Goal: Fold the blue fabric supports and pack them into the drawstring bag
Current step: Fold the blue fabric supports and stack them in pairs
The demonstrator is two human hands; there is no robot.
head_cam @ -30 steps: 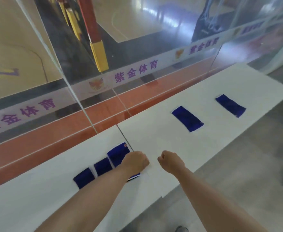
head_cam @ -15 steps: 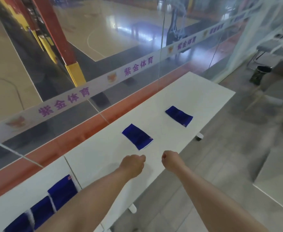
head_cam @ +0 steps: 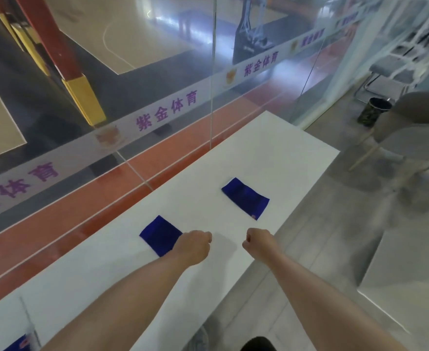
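Two flat blue fabric supports lie on the long white table (head_cam: 271,153). The near blue support (head_cam: 159,234) lies just left of my left hand (head_cam: 194,247), which is a closed fist over its right edge and holds nothing. The far blue support (head_cam: 245,197) lies further along the table, beyond my right hand (head_cam: 257,240), also a closed fist with nothing in it. A corner of another blue support (head_cam: 18,344) shows at the bottom left edge. No drawstring bag is in view.
A glass wall (head_cam: 157,115) with a lettered band runs along the table's far side. The table's near edge drops to a grey tiled floor (head_cam: 322,249). A grey chair (head_cam: 416,127) and a dark bin (head_cam: 373,111) stand at the right.
The view has shifted right along the table. The folded supports at the left have slid almost out of view, and the two flat supports now lie close to my fists.
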